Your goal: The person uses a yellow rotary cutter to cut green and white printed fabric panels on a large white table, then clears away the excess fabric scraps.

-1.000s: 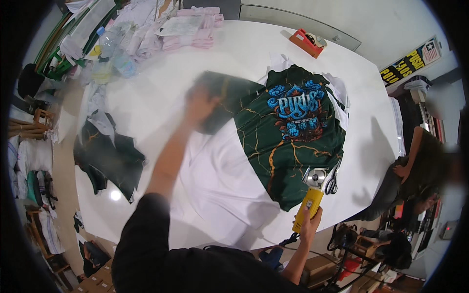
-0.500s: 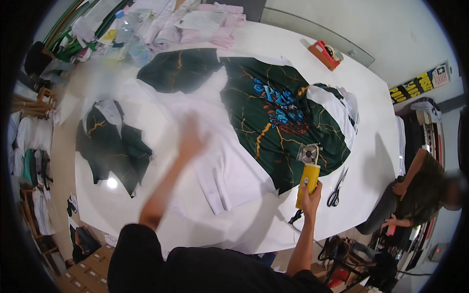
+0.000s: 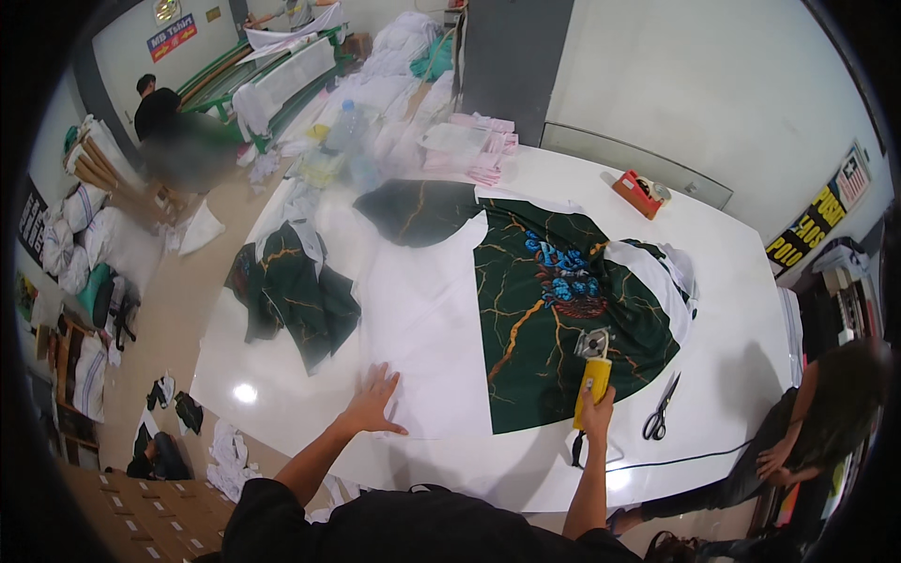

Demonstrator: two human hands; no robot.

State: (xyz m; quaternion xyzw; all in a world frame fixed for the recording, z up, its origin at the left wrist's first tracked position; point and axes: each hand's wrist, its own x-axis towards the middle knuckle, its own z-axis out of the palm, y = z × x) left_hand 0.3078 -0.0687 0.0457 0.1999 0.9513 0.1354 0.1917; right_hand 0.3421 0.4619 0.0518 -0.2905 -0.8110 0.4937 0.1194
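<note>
My right hand [image 3: 598, 411] is wrapped round the yellow body of an electric cloth cutter [image 3: 594, 377]. Its round metal head rests over the dark green printed fabric [image 3: 521, 366], which has gold crack lines and a blue motif. My left hand [image 3: 375, 403] lies with fingers spread on the near left edge of the white fabric [image 3: 427, 324], which adjoins the green print. Black-handled scissors [image 3: 656, 422] lie right of the cutter. Further left, a crumpled dark green printed piece [image 3: 300, 300] lies separate on the white table [image 3: 253, 361].
A red tape dispenser [image 3: 638, 194] stands at the far right of the table. Folded pink fabric [image 3: 493, 150] and a plastic bottle [image 3: 347, 120] are at the back. A power cord [image 3: 690, 458] runs right, past a seated person [image 3: 826, 413]. Other people are at the back left.
My left hand has come down from over the middle to the near edge. The white fabric, creased before, now lies flatter, and the green fabric's near edge is straighter. The view has tilted up.
</note>
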